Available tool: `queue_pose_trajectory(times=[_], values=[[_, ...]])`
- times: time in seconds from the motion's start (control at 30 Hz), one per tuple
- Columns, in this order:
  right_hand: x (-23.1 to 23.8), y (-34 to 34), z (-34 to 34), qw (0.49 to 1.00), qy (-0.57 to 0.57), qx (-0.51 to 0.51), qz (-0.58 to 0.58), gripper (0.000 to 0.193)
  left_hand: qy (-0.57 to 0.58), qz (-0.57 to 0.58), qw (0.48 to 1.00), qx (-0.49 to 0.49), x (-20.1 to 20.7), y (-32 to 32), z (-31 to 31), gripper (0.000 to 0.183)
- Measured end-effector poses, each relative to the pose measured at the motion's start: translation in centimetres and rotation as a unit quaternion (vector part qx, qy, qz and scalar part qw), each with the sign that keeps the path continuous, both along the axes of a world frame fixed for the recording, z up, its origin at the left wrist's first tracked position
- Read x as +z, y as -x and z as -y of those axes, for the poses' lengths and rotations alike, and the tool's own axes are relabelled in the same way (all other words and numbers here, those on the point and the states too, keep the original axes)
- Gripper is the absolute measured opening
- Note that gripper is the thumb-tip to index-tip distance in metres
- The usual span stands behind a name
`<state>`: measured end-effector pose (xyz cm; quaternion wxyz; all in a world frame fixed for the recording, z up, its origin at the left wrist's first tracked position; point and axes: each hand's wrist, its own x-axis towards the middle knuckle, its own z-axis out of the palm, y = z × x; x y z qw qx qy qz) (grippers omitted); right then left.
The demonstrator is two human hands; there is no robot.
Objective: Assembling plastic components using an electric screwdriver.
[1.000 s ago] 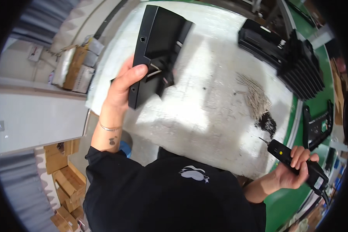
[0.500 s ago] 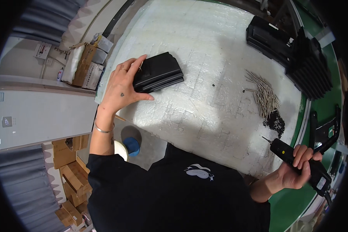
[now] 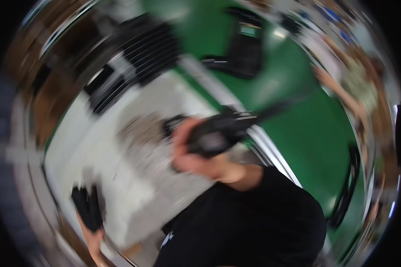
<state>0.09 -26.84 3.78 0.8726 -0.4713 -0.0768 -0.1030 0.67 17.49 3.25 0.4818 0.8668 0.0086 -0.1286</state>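
Observation:
The whole picture is smeared by motion. In my right hand (image 3: 182,149) is a black electric screwdriver (image 3: 220,133), its cord running off to the right; the fingers wrap round the body. Beyond that hand, on the white-covered table, lie a blurred heap of thin metal pins (image 3: 140,129) and small black parts (image 3: 171,124). My left hand (image 3: 92,240), at the lower left near the table's edge, grips the near end of a small stack of flat black plastic cases (image 3: 88,207). Its fingers are partly hidden by the stack.
Stacked black plastic cases (image 3: 149,49) stand at the table's far side. A green surface (image 3: 294,129) stretches to the right behind a pale rail (image 3: 272,151), with a black frame-like part (image 3: 245,49) on it. Other people (image 3: 363,84) are at the far right, blurred.
The view has swung to the right, so the table now sits left and more green surface shows. My left hand has closed on the black cases. The screwdriver stays in my right hand.

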Motion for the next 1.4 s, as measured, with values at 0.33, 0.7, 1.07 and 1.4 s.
queue_pose_trajectory(times=[0.33, 0.7, 1.07, 1.4], values=[[1.7, 9.0, 2.3, 0.987, 0.057, -0.057, 0.141, 0.021, 0.181, -0.241, 0.847, -0.438, -1.7, -12.0, 30.9, 0.100], [3.5, 10.9, 3.5, 0.961, 0.059, -0.234, 0.131, 0.022, 0.130, 0.182, 0.679, -0.699, -2.0, 5.4, 65.9, 0.106], [-2.1, 5.4, 4.3, 0.961, 0.057, -0.257, 0.086, 0.022, 0.118, 0.037, 0.801, -0.585, -5.1, -14.9, 43.5, 0.032], [0.4, 0.0, 5.9, 1.000, 0.014, 0.010, 0.013, 0.033, 0.041, 0.167, 0.956, -0.239, -0.8, -23.3, 25.1, 0.020]])
